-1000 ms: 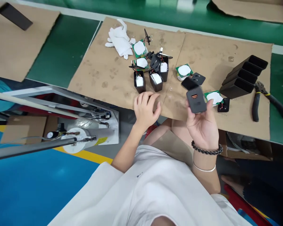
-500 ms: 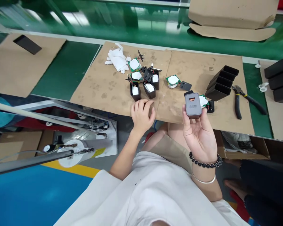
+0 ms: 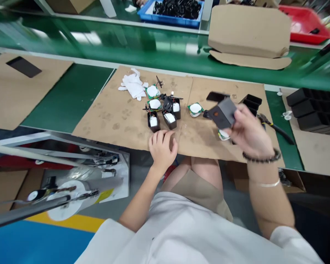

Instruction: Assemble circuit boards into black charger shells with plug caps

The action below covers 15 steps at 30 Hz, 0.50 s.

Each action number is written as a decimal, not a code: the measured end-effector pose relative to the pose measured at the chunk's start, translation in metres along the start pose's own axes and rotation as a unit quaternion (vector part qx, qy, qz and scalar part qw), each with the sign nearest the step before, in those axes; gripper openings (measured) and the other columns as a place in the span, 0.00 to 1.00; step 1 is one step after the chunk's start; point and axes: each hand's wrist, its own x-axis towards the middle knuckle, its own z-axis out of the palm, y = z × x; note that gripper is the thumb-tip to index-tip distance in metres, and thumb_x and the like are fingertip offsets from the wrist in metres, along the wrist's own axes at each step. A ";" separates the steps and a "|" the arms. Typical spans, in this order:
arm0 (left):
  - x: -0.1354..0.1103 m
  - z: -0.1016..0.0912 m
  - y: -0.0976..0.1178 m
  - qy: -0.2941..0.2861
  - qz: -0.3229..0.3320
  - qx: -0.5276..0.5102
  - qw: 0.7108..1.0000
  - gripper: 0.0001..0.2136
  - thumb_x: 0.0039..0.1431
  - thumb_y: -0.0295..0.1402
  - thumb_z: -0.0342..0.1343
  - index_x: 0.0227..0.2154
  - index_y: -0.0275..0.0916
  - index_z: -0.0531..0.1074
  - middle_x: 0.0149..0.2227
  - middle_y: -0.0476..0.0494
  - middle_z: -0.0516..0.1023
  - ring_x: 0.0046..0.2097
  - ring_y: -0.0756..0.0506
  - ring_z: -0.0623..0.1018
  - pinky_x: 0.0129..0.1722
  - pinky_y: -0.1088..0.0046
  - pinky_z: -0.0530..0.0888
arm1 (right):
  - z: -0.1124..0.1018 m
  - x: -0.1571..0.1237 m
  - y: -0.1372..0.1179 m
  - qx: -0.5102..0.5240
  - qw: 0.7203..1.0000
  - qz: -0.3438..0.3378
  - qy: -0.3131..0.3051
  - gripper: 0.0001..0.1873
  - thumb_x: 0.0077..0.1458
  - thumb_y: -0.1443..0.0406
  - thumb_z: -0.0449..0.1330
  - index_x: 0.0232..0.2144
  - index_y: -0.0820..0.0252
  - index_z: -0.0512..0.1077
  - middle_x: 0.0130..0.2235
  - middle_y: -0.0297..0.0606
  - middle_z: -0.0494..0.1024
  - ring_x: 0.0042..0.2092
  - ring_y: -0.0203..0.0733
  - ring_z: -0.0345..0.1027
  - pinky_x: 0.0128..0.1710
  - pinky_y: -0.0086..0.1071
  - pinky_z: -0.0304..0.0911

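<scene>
My right hand (image 3: pixel 249 134) grips a dark grey charger block (image 3: pixel 222 112), blurred by motion, above the right half of the brown cardboard sheet (image 3: pixel 121 113). My left hand (image 3: pixel 162 148) rests with curled fingers on the near edge of that sheet and holds nothing I can see. Just beyond it lies a cluster of small black housings with white parts and green circuit boards (image 3: pixel 163 108). One more green board with a white disc (image 3: pixel 195 109) lies to the left of the charger block.
White gloves (image 3: pixel 133 85) lie at the sheet's far left. Black trays (image 3: pixel 251 101) and pliers (image 3: pixel 275 126) lie to the right, with more black trays (image 3: pixel 312 108) further right. A folded cardboard box (image 3: pixel 249 33), a blue bin (image 3: pixel 172 9) and a red tray (image 3: pixel 308 20) sit beyond the green belt.
My right hand has swung the charger block away and to the right, turning it over. The view has tilted up, showing the far bins. The left hand stays at the cardboard's edge.
</scene>
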 end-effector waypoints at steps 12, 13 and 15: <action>-0.004 0.024 -0.011 0.159 0.108 0.027 0.981 0.15 0.54 0.27 0.50 0.41 0.36 0.78 0.37 0.37 0.79 0.40 0.41 0.76 0.45 0.63 0.64 | -0.059 0.268 -0.061 -0.609 0.753 -0.119 0.219 0.35 0.48 0.75 0.69 0.59 0.66 0.68 0.58 0.48 0.76 0.65 0.56 0.65 0.69 0.55 0.56; -0.005 0.025 -0.012 0.155 0.110 0.029 0.981 0.15 0.53 0.27 0.50 0.41 0.36 0.78 0.37 0.38 0.79 0.39 0.41 0.76 0.45 0.63 0.64 | -0.064 0.273 -0.055 -0.613 0.751 -0.110 0.219 0.35 0.48 0.74 0.69 0.59 0.66 0.68 0.58 0.49 0.76 0.64 0.57 0.65 0.68 0.57 0.56; -0.006 0.025 -0.014 0.151 0.110 0.030 0.982 0.16 0.52 0.27 0.50 0.41 0.36 0.78 0.37 0.38 0.79 0.39 0.41 0.76 0.45 0.63 0.64 | -0.071 0.278 -0.048 -0.622 0.747 -0.087 0.218 0.39 0.47 0.73 0.70 0.61 0.66 0.67 0.58 0.51 0.76 0.64 0.60 0.66 0.67 0.61 0.56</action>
